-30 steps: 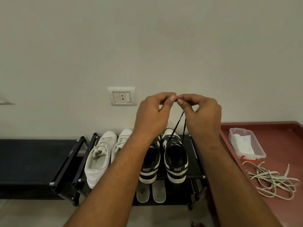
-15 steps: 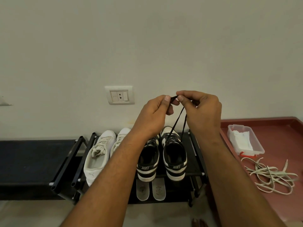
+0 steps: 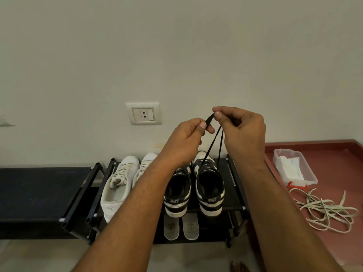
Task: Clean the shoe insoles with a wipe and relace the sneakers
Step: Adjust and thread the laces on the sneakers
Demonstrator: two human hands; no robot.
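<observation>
**Both hands pinch a black lace above the sneakers**

The left hand (image 3: 184, 142) and the right hand (image 3: 243, 132) are raised in front of the wall, close together but not touching. Each pinches the black lace (image 3: 209, 119) between thumb and forefinger, and a short stretch of it runs between the two pinches. The right hand's other fingers are curled into the palm; the left hand's are hidden behind it. From the right hand, two thin strands of the lace drop to the eyelets of the right black-and-white sneaker (image 3: 210, 185).

That sneaker stands on the top shelf of a black shoe rack (image 3: 234, 193), heel toward the camera. Its partner, the left black-and-white sneaker (image 3: 177, 189), is just beside it and partly covered by the left forearm. Further left on the same shelf is a pair of white sneakers (image 3: 117, 185), laced with pale laces. Two pale insoles (image 3: 170, 226) lie side by side on the lower shelf, under the black-and-white pair.

To the right of the rack is a red surface (image 3: 334, 160). At its far end sits a clear plastic container (image 3: 310, 175) holding white wipes (image 3: 290, 167). Nearer the camera lies a loose tangle of pale laces (image 3: 324, 211). A wall socket (image 3: 144, 114) is mounted to the left of the hands, and a dark bench (image 3: 39, 193) stands left of the rack.
</observation>
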